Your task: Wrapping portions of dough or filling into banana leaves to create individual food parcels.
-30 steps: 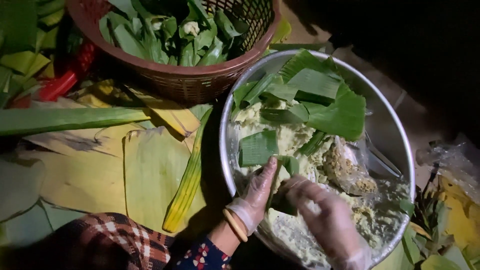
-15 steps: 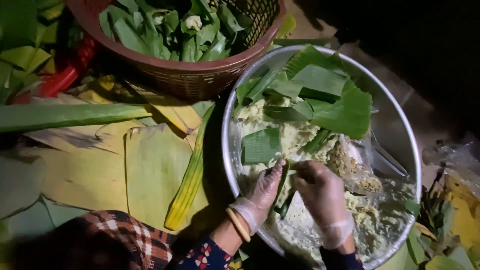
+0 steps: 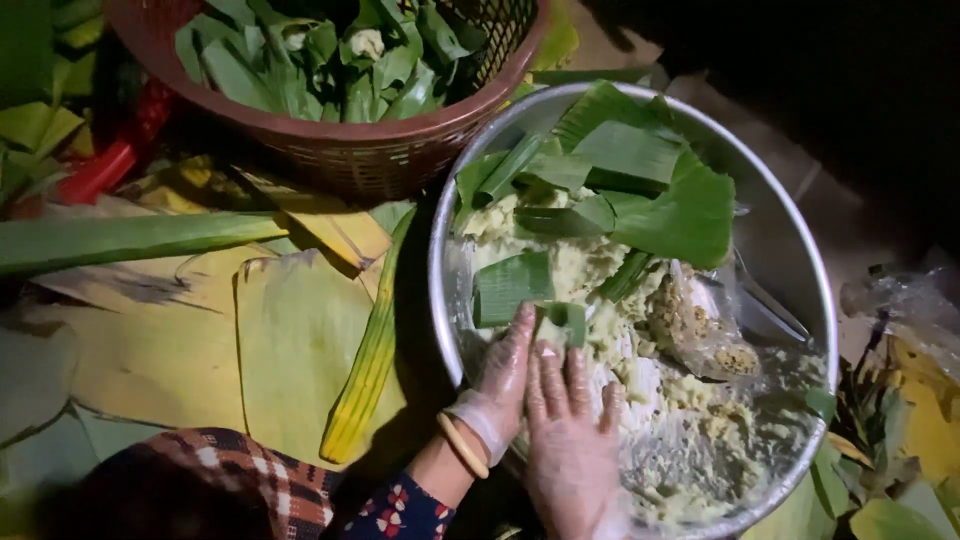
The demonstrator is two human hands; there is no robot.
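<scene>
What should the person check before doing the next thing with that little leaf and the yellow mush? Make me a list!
1. Both hands gloved: left hand and right hand wear clear gloves: ok.
2. Folded leaf piece held between the fingertips: ok.
3. Filling inside the leaf piece: cannot tell, fingers hide it.
4. Yellow mash left in the metal bowl: ok.
5. More cut leaves within reach in the bowl: ok.

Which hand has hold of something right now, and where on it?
Both gloved hands, left hand and right hand, pinch a small folded green leaf piece by its lower edge, over the pale mash in the metal basin.
</scene>
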